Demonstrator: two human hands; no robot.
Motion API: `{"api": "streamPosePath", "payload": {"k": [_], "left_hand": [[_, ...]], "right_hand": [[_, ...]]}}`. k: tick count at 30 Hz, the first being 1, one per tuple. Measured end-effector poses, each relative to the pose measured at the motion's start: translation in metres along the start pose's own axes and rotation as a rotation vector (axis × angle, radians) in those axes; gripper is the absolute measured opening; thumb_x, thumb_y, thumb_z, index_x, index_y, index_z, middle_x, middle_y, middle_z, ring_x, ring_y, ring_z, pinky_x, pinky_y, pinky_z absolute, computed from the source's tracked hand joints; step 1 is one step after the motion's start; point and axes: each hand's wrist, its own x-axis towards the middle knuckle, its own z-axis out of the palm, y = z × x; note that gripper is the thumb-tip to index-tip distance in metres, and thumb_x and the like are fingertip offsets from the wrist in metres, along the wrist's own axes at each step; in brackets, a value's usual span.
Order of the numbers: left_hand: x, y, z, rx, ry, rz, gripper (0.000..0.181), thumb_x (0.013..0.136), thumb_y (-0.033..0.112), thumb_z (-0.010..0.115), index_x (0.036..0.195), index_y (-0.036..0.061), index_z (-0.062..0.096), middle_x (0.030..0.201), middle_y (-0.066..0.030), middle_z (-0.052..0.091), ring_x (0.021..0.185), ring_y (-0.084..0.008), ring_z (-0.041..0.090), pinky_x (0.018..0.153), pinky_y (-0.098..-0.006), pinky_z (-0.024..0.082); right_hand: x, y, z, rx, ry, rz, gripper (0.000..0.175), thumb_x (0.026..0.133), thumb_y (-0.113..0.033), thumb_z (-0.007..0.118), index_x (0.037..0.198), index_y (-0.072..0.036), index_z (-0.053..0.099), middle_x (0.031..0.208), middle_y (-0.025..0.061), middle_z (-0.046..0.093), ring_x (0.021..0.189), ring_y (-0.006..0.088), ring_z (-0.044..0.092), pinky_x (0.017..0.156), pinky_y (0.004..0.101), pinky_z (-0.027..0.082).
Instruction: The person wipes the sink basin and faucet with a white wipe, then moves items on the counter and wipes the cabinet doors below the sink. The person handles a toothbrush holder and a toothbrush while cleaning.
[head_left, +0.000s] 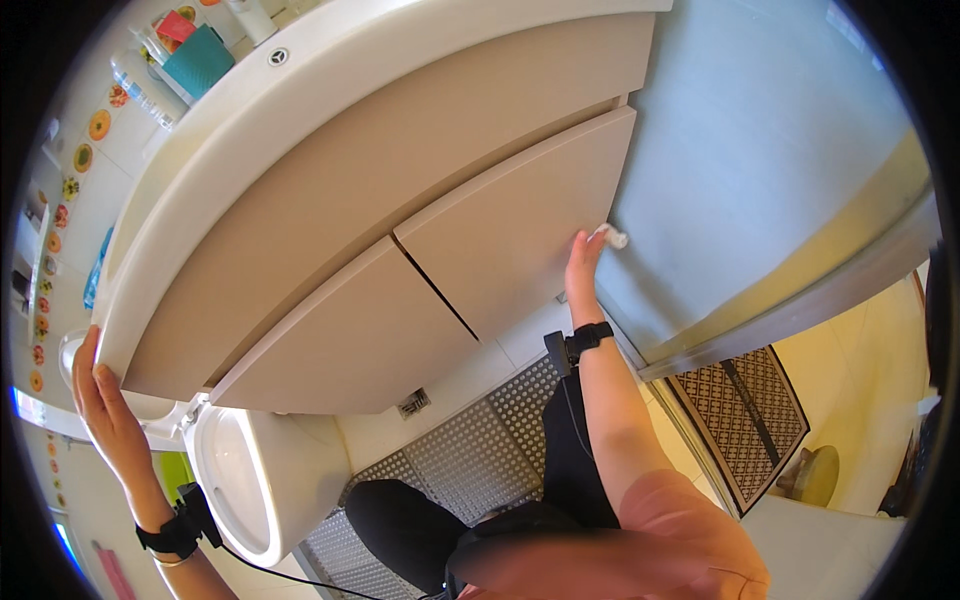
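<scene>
A crumpled white cloth or tissue shows at the fingertips of my right hand. That hand is at the outer right edge of the right cabinet door, close to the frosted panel. My left hand grips the left end of the white washbasin, thumb on the front side and fingers around the edge. Below the basin, the beige vanity's left door and right door have a narrow dark gap between them. Both wrists wear black straps with small devices.
A white toilet stands beside the vanity at the lower left. Perforated grey mats cover the floor under my legs. Bluish frosted panel borders the right side, with a patterned doormat beyond. A teal cup and bottle stand on the basin.
</scene>
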Motion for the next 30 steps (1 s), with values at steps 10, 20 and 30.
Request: {"api": "streamPosePath", "payload": {"k": [10, 20, 30], "left_hand": [[0.0, 0.0, 0.004, 0.011, 0.012, -0.003, 0.036, 0.098, 0.031, 0.038, 0.122, 0.0118, 0.055, 0.123, -0.0086, 0.055, 0.114, -0.0249, 0.05, 0.097, -0.0346, 0.039], [0.001, 0.002, 0.005, 0.04, 0.034, 0.025, 0.035, 0.097, 0.03, 0.039, 0.121, 0.0097, 0.055, 0.123, -0.0086, 0.055, 0.114, -0.0253, 0.048, 0.098, -0.0351, 0.036], [0.001, 0.005, 0.004, -0.047, 0.025, -0.008, 0.035, 0.098, 0.03, 0.038, 0.121, 0.0087, 0.055, 0.121, -0.0081, 0.055, 0.111, -0.0243, 0.05, 0.097, -0.0331, 0.036]], "right_hand": [[0.023, -0.093, 0.005, -0.135, -0.138, -0.443, 0.083, 0.091, -0.055, 0.033, 0.139, 0.009, 0.012, 0.146, 0.0294, 0.007, 0.137, 0.0425, 0.004, 0.111, 0.0466, 0.006], [-0.005, -0.03, 0.0, -0.053, -0.225, 0.18, 0.076, 0.093, -0.047, 0.034, 0.139, 0.009, 0.011, 0.147, 0.0287, 0.006, 0.137, 0.0407, 0.003, 0.112, 0.0434, 0.005], [0.014, -0.052, -0.004, -0.032, -0.14, -0.166, 0.083, 0.091, -0.054, 0.037, 0.142, 0.003, 0.005, 0.149, 0.0237, 0.001, 0.138, 0.0397, -0.003, 0.111, 0.0453, 0.002]]}}
